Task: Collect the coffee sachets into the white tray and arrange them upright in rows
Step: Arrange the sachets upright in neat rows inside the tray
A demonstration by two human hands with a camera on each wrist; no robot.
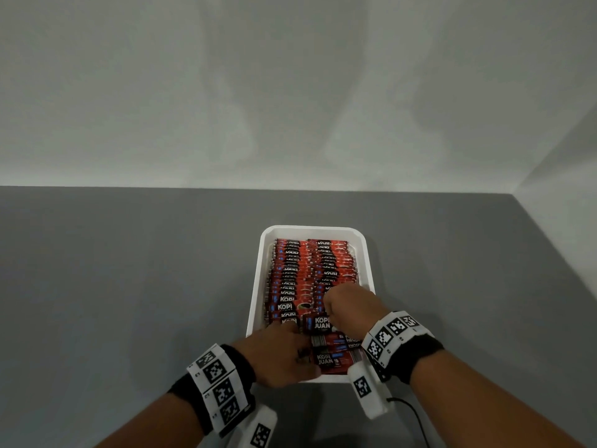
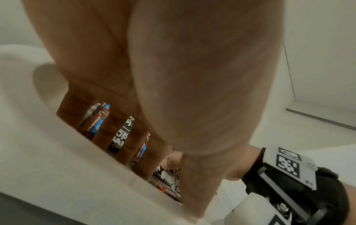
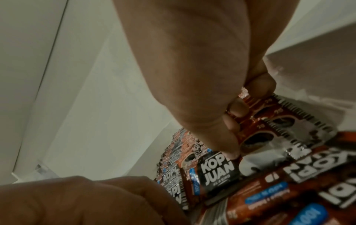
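The white tray (image 1: 255, 286) sits mid-table and holds two rows of red and black coffee sachets (image 1: 310, 263) standing on edge. A few loose sachets (image 1: 332, 360) lie flat at its near end. My right hand (image 1: 349, 305) is over the near right part of the tray. In the right wrist view its fingers (image 3: 237, 106) and thumb pinch a small bunch of sachets (image 3: 217, 175). My left hand (image 1: 281, 347) reaches over the tray's near left corner. Its straight fingers (image 2: 108, 134) press against the near end of the left row, just inside the rim (image 2: 48, 152).
The grey table (image 1: 129, 286) meets a white wall at the back and another on the right. A black cable (image 1: 413, 412) trails off the right wrist mount near the table's front edge.
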